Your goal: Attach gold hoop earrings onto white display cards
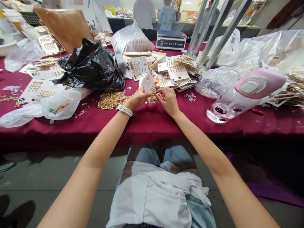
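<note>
Over tablecloth point(147, 124), left hand point(137, 100), right hand point(169, 102) pinch card point(148, 83).

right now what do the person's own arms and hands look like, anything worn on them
Both forearms are bare, no sleeves in view. The left hand and right hand wear no gloves, and no rings that I can make out. The only thing worn is a white wristband, like a watch strap, on the left wrist.
</note>
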A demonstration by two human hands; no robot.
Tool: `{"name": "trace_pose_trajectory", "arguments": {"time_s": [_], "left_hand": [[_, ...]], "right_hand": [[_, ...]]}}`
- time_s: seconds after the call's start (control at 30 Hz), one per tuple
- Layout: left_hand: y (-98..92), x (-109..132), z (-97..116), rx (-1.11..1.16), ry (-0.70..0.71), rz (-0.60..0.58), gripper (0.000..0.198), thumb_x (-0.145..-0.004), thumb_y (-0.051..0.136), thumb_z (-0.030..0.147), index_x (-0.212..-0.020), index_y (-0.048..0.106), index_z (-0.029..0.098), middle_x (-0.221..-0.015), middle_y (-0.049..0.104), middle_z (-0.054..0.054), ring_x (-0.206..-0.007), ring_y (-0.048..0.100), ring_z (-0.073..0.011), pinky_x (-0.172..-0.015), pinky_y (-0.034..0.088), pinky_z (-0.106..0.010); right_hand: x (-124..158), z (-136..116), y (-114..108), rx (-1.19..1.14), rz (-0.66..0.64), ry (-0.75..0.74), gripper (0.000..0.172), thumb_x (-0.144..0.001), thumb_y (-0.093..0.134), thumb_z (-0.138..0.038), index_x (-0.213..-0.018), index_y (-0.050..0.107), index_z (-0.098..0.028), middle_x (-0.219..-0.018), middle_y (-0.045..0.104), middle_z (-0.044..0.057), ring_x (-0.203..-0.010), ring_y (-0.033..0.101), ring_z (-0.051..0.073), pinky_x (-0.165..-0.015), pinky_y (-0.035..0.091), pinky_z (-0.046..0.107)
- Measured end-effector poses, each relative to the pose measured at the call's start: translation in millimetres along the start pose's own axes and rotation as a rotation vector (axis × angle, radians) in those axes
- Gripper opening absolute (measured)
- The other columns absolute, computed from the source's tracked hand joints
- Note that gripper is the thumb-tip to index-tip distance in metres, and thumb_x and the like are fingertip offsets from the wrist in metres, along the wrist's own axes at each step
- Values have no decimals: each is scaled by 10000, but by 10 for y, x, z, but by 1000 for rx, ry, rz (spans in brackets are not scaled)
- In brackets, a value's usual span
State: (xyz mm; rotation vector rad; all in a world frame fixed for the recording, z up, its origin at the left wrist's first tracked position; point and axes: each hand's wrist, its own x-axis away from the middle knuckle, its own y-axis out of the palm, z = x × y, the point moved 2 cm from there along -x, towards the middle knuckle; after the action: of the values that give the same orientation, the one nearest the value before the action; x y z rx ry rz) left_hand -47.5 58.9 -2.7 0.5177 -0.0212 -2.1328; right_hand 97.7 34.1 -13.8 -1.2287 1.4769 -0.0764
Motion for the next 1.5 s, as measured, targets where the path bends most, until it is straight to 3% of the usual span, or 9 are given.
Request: {"name": "trace_pose_trajectory", "arguments": {"time_s": [0.2,0.6,0.73,0.83,0.9,1.0,1.17,1.33,1.5], "left_hand": [[9,-21,-33,27,-51,17,1038,-392,852,470,-1284,371,244,-1313,480,-101,-1294,414,-321,-1096,325,-448],[68,-2,-38,-26,-26,-5,945,-456,823,508,-1281,410,302,-1296,494,-80,-1266,443,-323,-1055,353,-473],[87,-5,4,-24,-11,60,933,-450,798,564,-1253,435,257,-1264,525,-83,-1271,430,-340,-1067,333,-505],[80,7,67,25,5,155,815,-539,723,593,-1239,454,274,-1275,543,-52,-1303,385,-332,-1093,305,-501],[65,19,122,57,19,243,701,-598,655,601,-1213,474,318,-1262,568,6,-1339,332,-315,-1106,301,-475],[50,37,199,97,22,336,608,-682,517,640,-1201,496,325,-1191,622,40,-1371,281,-301,-1106,316,-455],[78,49,257,166,-32,284,689,-713,382,676,-1299,450,320,-1053,689,28,-1381,257,-315,-1105,297,-507],[92,61,243,180,-55,224,653,-736,362,685,-1212,519,267,-1142,658,-20,-1326,362,-324,-1088,320,-540],[82,81,247,187,-46,208,465,-693,511,465,-1108,576,266,-1127,658,-15,-1329,366,-311,-1093,341,-519]], "right_hand": [[-3,1,10,-5,-24,41,91,-855,546,-243,-860,623,-195,-979,660,66,-923,549,242,-889,375,376],[-30,67,40,-219,-162,172,219,-861,509,-358,-760,608,-191,-824,667,46,-767,578,184,-744,446,321],[-27,77,36,-239,-177,194,237,-873,456,-363,-785,588,-187,-816,653,42,-735,569,169,-691,451,300],[-5,43,23,-178,-192,188,133,-798,562,-310,-824,584,-181,-891,638,70,-814,556,207,-764,439,345],[19,1,28,-63,-275,151,178,-737,644,-319,-848,597,-189,-963,629,90,-890,539,254,-820,418,401],[47,-42,39,60,-392,104,156,-771,620,-353,-841,622,-214,-1005,633,86,-949,515,287,-850,394,444],[39,-15,33,72,-391,116,161,-807,583,-321,-901,652,-210,-1007,641,92,-935,515,284,-824,399,443],[22,16,22,50,-355,91,103,-804,563,-221,-818,665,-210,-915,677,76,-928,527,282,-814,403,431],[15,30,-9,24,-289,115,235,-859,446,-182,-986,643,-188,-1011,664,87,-930,535,270,-830,402,427]]}}
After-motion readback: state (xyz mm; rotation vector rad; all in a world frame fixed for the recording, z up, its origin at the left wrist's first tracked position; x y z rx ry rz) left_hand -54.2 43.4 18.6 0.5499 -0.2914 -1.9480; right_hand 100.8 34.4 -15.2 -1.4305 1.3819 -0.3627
